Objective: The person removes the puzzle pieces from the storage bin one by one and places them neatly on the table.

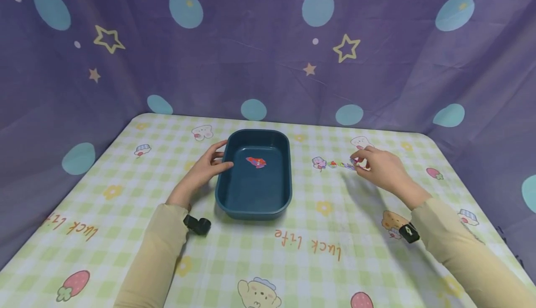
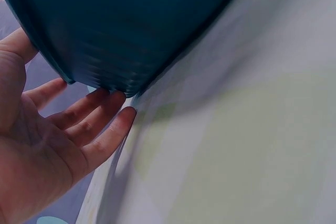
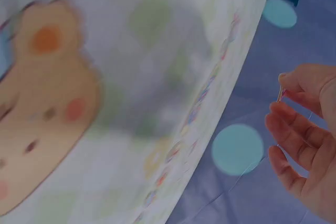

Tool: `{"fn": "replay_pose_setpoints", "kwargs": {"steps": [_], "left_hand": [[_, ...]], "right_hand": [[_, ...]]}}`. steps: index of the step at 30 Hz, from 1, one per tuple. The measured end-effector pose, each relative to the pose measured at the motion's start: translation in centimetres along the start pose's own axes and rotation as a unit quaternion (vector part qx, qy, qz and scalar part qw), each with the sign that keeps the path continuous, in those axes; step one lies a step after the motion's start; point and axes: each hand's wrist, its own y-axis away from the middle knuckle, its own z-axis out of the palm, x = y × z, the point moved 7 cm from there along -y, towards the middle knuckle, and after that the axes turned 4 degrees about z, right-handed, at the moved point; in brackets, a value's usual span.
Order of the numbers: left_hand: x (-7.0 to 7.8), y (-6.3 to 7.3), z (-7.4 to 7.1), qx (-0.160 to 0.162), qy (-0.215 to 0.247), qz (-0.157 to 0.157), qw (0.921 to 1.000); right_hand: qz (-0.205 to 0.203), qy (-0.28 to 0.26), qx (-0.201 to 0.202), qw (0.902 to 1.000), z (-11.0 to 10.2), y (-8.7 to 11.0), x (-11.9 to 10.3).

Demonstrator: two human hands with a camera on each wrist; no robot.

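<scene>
A deep teal bin stands on the table, with a flat red and purple piece lying on its floor. My left hand holds the bin's left side: the thumb lies over the rim and the fingers touch the outer wall, as the left wrist view also shows. To the right of the bin, my right hand pinches a small thin flat piece between thumb and fingertips, seen nearly edge-on in the right wrist view. Small coloured flat shapes lie in a row just left of that hand.
A green-and-white checked tablecloth printed with cartoon figures and lettering covers the table. Behind it hangs a purple curtain with stars and blue ovals. Black wrist cameras are strapped at both sleeves.
</scene>
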Motion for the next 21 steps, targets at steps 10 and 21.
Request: {"fn": "replay_pose_setpoints", "kwargs": {"steps": [10, 21], "left_hand": [[0.0, 0.0, -0.1, 0.0, 0.0, 0.002, 1.0], [0.0, 0.0, 0.0, 0.002, 0.002, -0.001, 1.0]], "right_hand": [[0.057, -0.007, -0.017, 0.9982, 0.8, 1.9, 3.9], [0.102, -0.015, -0.041, 0.9938, 1.5, 3.2, 7.6]]}}
